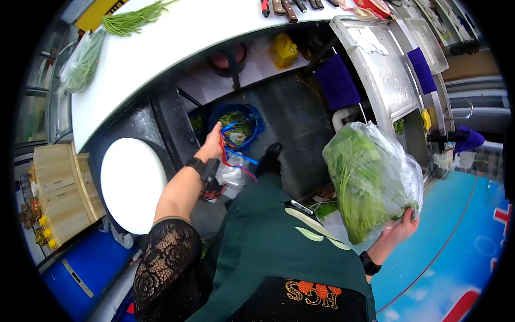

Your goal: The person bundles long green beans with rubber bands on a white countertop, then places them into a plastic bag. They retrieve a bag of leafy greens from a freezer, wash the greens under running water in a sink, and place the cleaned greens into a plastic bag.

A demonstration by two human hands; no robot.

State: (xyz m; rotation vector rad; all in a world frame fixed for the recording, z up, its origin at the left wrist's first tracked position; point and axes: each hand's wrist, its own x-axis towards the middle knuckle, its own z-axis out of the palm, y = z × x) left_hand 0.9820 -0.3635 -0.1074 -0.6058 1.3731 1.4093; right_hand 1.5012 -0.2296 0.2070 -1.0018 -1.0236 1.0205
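Observation:
My right hand [402,225] grips the lower right edge of a large clear plastic bag [368,177] full of leafy green vegetables with long stalks. Red and blue strips or ties [229,155] hang from my left hand [212,143], pinched in its fingers. Just beyond that hand, on the dark floor, stands a bin lined with a blue bag [257,124], with green leaf scraps [237,120] inside. Each of my wrists bears a black band.
A long white counter [169,44] curves ahead, with green stalks [132,20], a bagged bundle [84,60] and knives [287,10]. To the right is a metal sink unit [382,68]; a round white lid or board [132,185] lies at the left. A yellow jug [283,50] stands under the counter.

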